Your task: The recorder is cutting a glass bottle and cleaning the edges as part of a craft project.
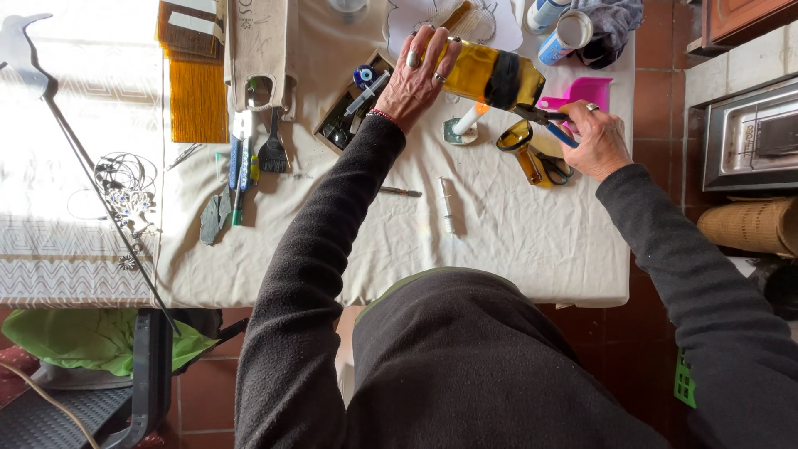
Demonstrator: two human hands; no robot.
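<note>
My left hand (422,76) grips an amber glass bottle (490,75) held on its side above the table. A dark band runs around the bottle near its right end. My right hand (594,137) holds blue-handled pliers (544,120) whose jaws touch the bottle's right end. Just under the bottle stands a lit white candle (467,120) on a small holder. An amber glass ring piece (517,137) lies on the cloth between candle and right hand.
A white cloth covers the table (515,241). On it lie a syringe (447,206), a pen (401,192), scissors (553,169), a pink scoop (586,90), a wooden box of small parts (353,104), brushes and tools (249,158), cans (565,35). Amber fringe mat (198,96) at left.
</note>
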